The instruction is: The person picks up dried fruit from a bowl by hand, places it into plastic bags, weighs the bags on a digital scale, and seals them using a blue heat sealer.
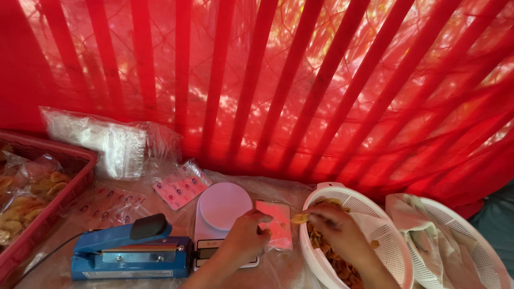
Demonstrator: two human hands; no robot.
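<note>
Your left hand [247,235] is pinched on the lower edge of a small clear bag [274,223], which lies flat on the worktop [160,206] just right of the white kitchen scale [222,211], near the front edge. The bag juts out past your fingertips toward the red curtain [300,80] at the back. Your right hand [337,227] is inside the white perforated basket [385,241] beside the bag, fingers closed on a pale chip [301,218] lifted over the basket's left rim, close to the bag's right side; more chips [334,262] fill the basket below your palm. A second white basket [471,241] lined with cloth sits at the right edge. A blue heat sealer [131,251] sits at the front left, with a red crate [51,208] of filled bags at the left edge.
</note>
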